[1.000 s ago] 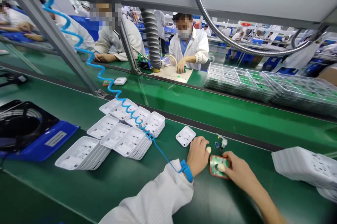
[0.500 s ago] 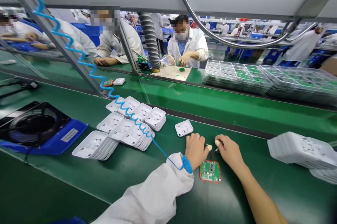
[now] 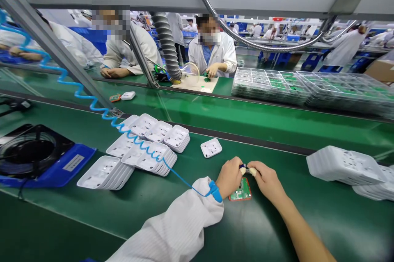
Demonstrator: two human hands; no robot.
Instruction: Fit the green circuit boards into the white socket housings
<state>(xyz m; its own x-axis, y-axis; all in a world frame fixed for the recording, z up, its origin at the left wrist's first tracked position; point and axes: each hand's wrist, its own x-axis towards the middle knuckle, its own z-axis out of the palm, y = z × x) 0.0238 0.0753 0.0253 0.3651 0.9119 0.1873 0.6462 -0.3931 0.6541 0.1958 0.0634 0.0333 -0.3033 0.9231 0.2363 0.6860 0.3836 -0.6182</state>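
My left hand [image 3: 230,178], with a blue wrist strap [image 3: 214,190] at its cuff, is closed in a pinch. My right hand [image 3: 267,178] is pinched as well, close beside it. Pale finger cots cover both thumbs. Between the fingertips is a small dark part [image 3: 245,167] with a shiny bit; its kind is too small to tell. Just below the hands a green circuit board [image 3: 244,191] with an orange-red edge lies on the bench, its left side partly covered by my left hand. A single white plastic cover [image 3: 211,147] rests a little beyond my left hand.
Stacked white covers [image 3: 104,172] stand at left, and more stacks [image 3: 344,165] at right. A black fan [image 3: 33,149] in a blue tray sits far left. The coiled blue cord [image 3: 135,139] hangs across the left stacks. Opposite, a co-worker [image 3: 212,51] works near clear trays [image 3: 271,83].
My two hands have come closer together, with the small dark part now between their fingertips. My left hand has turned inward and now overlaps the board. The whole view has shifted slightly.
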